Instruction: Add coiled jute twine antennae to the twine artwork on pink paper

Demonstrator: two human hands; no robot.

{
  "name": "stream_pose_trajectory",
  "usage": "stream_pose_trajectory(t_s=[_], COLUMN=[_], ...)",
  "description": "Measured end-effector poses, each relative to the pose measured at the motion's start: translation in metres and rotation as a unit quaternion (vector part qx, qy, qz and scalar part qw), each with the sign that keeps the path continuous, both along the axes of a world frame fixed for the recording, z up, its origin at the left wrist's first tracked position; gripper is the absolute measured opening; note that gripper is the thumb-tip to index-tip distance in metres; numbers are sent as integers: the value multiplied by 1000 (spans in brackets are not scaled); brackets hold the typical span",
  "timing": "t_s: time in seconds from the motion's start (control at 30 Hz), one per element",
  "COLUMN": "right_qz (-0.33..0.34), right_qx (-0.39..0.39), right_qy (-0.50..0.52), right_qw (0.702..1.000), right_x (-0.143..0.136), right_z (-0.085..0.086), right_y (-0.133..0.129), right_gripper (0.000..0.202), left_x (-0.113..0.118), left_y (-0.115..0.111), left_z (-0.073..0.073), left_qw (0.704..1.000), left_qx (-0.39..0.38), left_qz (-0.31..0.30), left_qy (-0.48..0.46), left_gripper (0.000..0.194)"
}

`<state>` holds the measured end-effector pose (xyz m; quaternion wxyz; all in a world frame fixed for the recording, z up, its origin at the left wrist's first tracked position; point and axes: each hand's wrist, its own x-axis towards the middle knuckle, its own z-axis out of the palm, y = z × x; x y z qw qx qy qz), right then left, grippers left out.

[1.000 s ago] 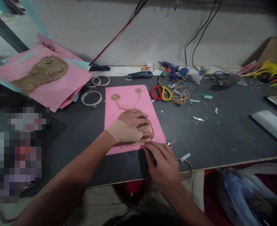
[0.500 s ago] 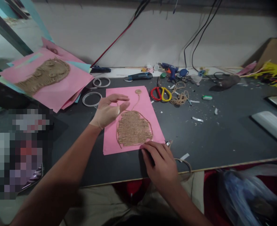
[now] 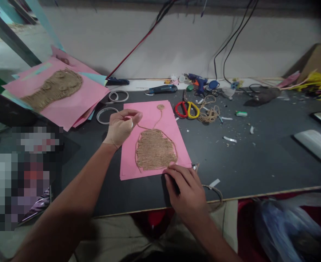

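A pink sheet (image 3: 127,163) lies on the dark table, bearing a rounded patch of brown twine (image 3: 156,150) outlined by a cord. Above the patch, a thin cord leads up to a small twine coil (image 3: 161,107). My left hand (image 3: 121,127) is over the sheet's upper left part, thumb and fingertips together near a strand of cord; what they pinch is too small to make out. At the sheet's lower right corner, my right hand (image 3: 186,185) rests with its fingers bent and close together, fingertips at the lower end of the cord outline.
Red and yellow scissors (image 3: 187,110) lie beside tangled twine (image 3: 209,113). Tape rolls (image 3: 107,115), a blue cutter (image 3: 162,89) and a blue glue gun (image 3: 200,82) are behind. Pink sheets (image 3: 75,109) with a twine piece stand left. A plastic bag (image 3: 286,225) is at lower right.
My left hand has moved slightly left, and its spread fingers and thumb have come together. My right hand has stayed at the sheet's lower corner.
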<state>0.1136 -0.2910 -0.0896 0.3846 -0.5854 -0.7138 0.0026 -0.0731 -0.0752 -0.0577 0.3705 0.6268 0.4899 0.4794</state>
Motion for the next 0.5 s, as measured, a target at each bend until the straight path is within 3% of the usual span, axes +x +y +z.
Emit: stream_pose_trajectory(t_s=[0.27, 0.5], right_qz=[-3, 10], right_qx=[6, 7], right_qy=[16, 33], right_qw=[1000, 999], right_x=[-1, 0], right_z=[-2, -1], right_y=[0, -1], right_gripper=[17, 22], left_x=[6, 3], left_y=[-2, 2], left_z=[-9, -16], left_qw=[1000, 999], left_qx=[-14, 7], left_qz=[-2, -12], left_qy=[-26, -40], left_gripper=[23, 28])
